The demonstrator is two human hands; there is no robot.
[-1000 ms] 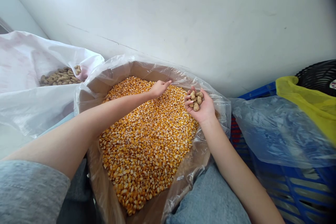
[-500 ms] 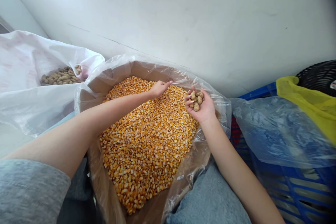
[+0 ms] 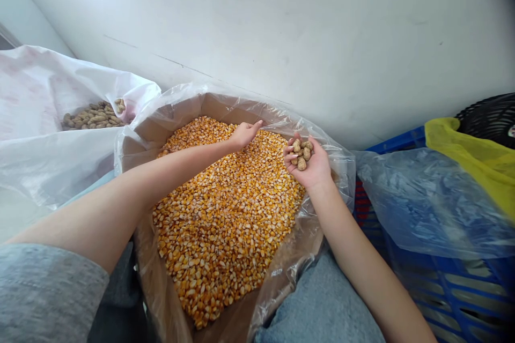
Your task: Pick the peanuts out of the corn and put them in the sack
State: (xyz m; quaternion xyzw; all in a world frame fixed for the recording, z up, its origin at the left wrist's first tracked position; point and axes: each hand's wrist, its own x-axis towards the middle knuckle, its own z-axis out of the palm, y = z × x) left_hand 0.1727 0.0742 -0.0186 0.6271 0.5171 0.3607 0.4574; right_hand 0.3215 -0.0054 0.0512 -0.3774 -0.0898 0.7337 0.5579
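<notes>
Dried corn kernels [image 3: 225,225] fill a cardboard box lined with clear plastic [image 3: 219,110]. Over the far part of the corn is my left hand [image 3: 246,135], its thumb side up and its fingers curled in. Whatever those fingers may hold is hidden from view. My right hand [image 3: 316,169] is palm up above the box's right side, cupped around several unshelled peanuts [image 3: 301,163]. A short gap separates the two hands.
On the left, a white sack [image 3: 36,96] stands open with more peanuts [image 3: 94,117] inside. To the right are a blue plastic crate [image 3: 454,289], a clear plastic bag [image 3: 430,198], yellow mesh [image 3: 470,155] and a black fan [image 3: 491,118]. A pale wall [image 3: 273,27] rises behind the box.
My left hand's fingertips have tipped slightly upward and its curled fingers show a little differently. My right hand and the peanuts in it look the same.
</notes>
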